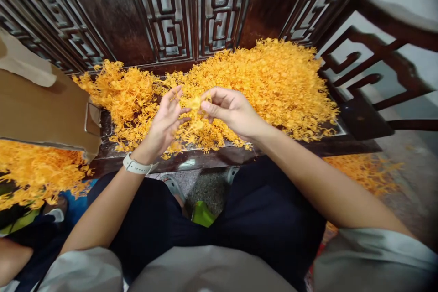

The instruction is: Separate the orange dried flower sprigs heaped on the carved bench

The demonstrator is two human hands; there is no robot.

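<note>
In the middle of the head view, my right hand (228,108) pinches a small yellow-orange branched plastic piece (195,102) between thumb and fingertips. My left hand (168,121) is just left of it, palm turned inward, fingers spread apart and holding nothing that I can make out. Below and behind both hands lies a heap of the same orange branched pieces (273,86), piled highest on the right. A smaller pile (119,89) of them sits to the left. The exact shape of the pinched piece is blurred against the heap.
The heap rests on a dark wooden bench (219,159) with a carved backrest (164,9) and a carved armrest (376,64) at right. A cardboard box (41,105) stands at left. More orange pieces (37,173) lie beside another person's arm (13,260) at lower left.
</note>
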